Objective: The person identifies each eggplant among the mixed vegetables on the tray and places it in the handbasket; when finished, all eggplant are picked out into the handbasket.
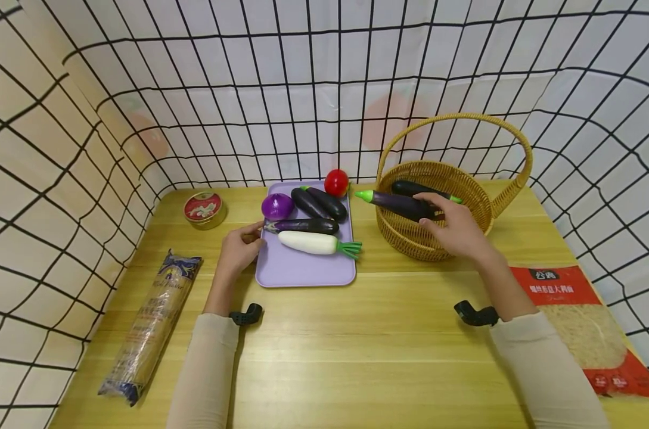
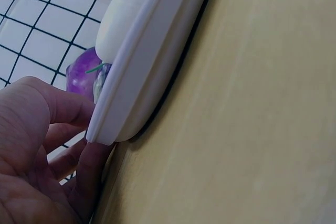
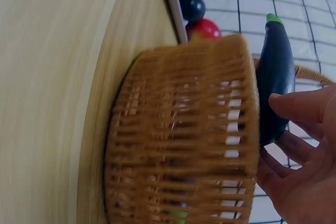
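My right hand (image 1: 455, 229) grips a dark purple eggplant (image 1: 396, 204) with a green tip, held level over the wicker basket (image 1: 418, 250). In the right wrist view the thumb presses one side of this eggplant (image 3: 275, 61), with the fingers behind it. Another eggplant (image 1: 406, 187) lies inside the basket. My left hand (image 1: 239, 249) pinches the left rim of the lilac tray (image 1: 303, 272), thumb and fingers on either side of the edge (image 2: 100, 132). On the tray are a white radish (image 1: 308, 242), several eggplants (image 1: 308, 226), a purple onion (image 1: 278, 207) and a tomato (image 1: 337, 183).
A round tin (image 1: 205, 210) stands at the back left, with a long pack of pasta (image 1: 155, 325) in front of it. A red-and-clear food bag (image 1: 581, 328) lies at right. Black wire grid (image 1: 303, 101) encloses the table (image 1: 367, 351). The basket's tall handle (image 1: 463, 116) arches up.
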A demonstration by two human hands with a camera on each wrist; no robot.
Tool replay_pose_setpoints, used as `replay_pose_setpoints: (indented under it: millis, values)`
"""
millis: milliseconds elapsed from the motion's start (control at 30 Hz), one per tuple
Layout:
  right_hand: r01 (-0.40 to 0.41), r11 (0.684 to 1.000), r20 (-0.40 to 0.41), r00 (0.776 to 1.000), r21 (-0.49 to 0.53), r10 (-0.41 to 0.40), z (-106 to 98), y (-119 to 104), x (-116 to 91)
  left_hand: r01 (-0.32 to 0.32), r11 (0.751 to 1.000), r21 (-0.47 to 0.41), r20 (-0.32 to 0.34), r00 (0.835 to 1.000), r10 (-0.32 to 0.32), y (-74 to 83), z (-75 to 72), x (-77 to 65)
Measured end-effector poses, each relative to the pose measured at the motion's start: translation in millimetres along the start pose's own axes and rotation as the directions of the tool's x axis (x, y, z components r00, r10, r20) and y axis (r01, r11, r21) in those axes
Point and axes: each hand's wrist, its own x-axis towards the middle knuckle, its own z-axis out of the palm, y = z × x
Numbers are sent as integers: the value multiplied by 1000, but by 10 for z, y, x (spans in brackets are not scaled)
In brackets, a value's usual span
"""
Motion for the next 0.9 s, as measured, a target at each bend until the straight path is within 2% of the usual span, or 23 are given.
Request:
replay_pose_setpoints:
  millis: [267,600,900]
  values:
    - [-51,998,-18,999,-30,50,-96,241,102,0,1000,5,-2,1000,0,9,4,0]
    - [-134,987,13,991,-85,135,-188,527,212,7,1000,1,3,1000,-7,22,21,1]
    - [-115,974,57,990,-193,128,-157,592,384,-5,1000,3,4,1000,5,23,6,-20]
